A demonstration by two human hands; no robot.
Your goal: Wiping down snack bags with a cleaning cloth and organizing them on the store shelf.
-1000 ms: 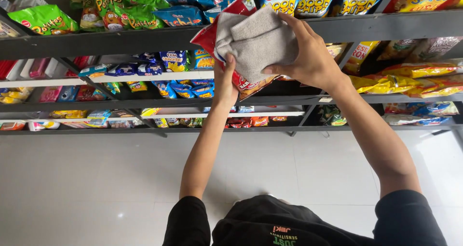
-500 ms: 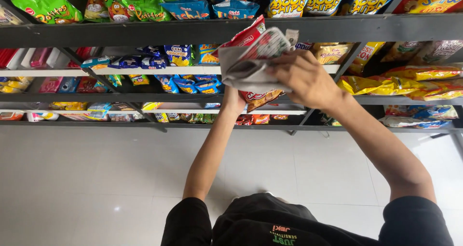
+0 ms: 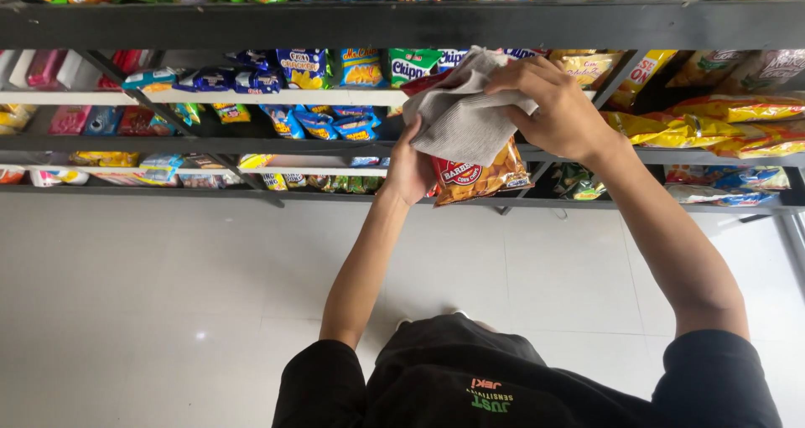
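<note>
a person holds a red snack bag (image 3: 480,176) at the snack shelves (image 3: 251,25) and presses a grey cloth (image 3: 465,118) over it.

the left hand (image 3: 411,166) grips the bag's edge at nine o'clock; the right hand (image 3: 553,109), at about two o'clock, is closed on the cloth. the hands sit close together, the bag between them, both about equally near. the bag's long axis runs roughly twelve to six. the cloth hides its upper half, so the left fingers behind it cannot be seen. shelf packets beyond are small and hard to tell apart.

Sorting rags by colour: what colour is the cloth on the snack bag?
Light grey cloth, finely ribbed; the head view shows it.
</note>
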